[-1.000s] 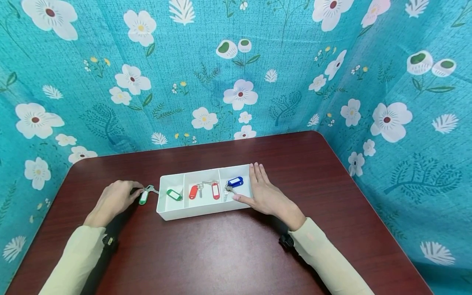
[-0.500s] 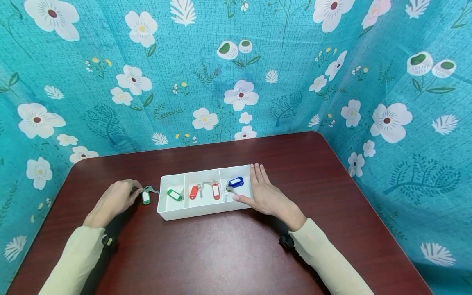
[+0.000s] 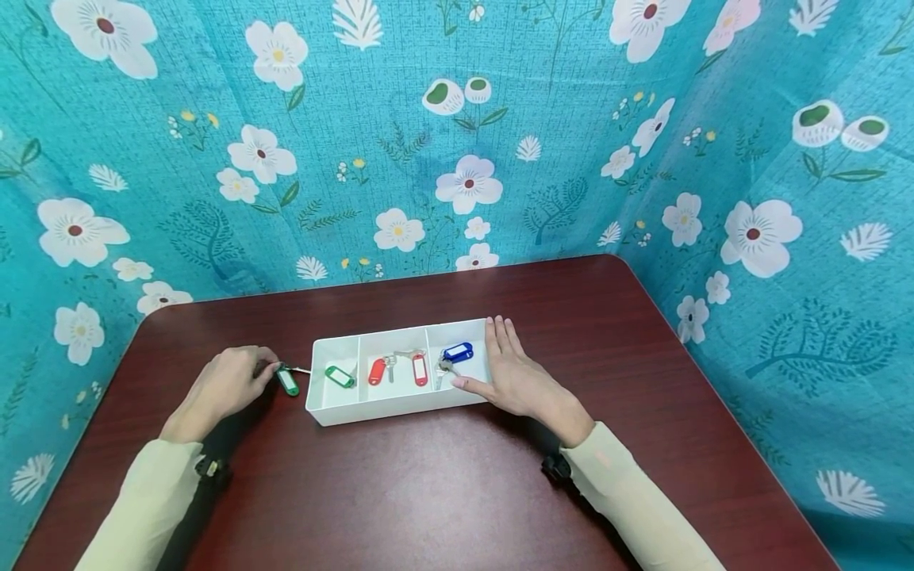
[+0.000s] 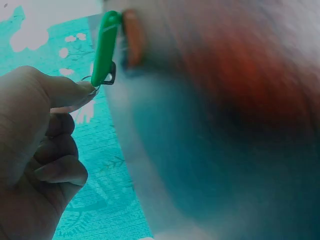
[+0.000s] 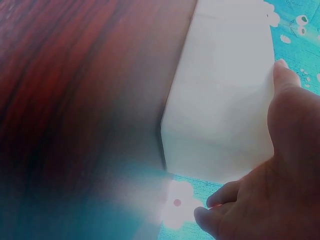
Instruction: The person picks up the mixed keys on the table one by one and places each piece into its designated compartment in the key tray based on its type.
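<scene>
My left hand (image 3: 227, 388) pinches the ring of a key with a green tag (image 3: 288, 381), just left of a white tray (image 3: 400, 410). In the left wrist view the green tag (image 4: 105, 47) sticks up from thumb and forefinger. My right hand (image 3: 524, 385) rests against the tray's right end, fingers straight, thumb over its front rim. Three compartments divide the tray. The left one holds a green tag (image 3: 339, 377), the middle one two red tags (image 3: 377, 371) with keys. In the right one lie a blue tag (image 3: 458, 352) and keys (image 3: 447, 365).
The tray stands on a dark red-brown table (image 3: 428, 492) with rounded far corners. A turquoise flowered cloth (image 3: 385, 159) hangs behind the table and along its sides. Black straps with small devices (image 3: 555, 468) sit at both wrists.
The green-tagged key in my left hand has turned, its tag now slanting down to the right. My right hand and the tray have stayed in place.
</scene>
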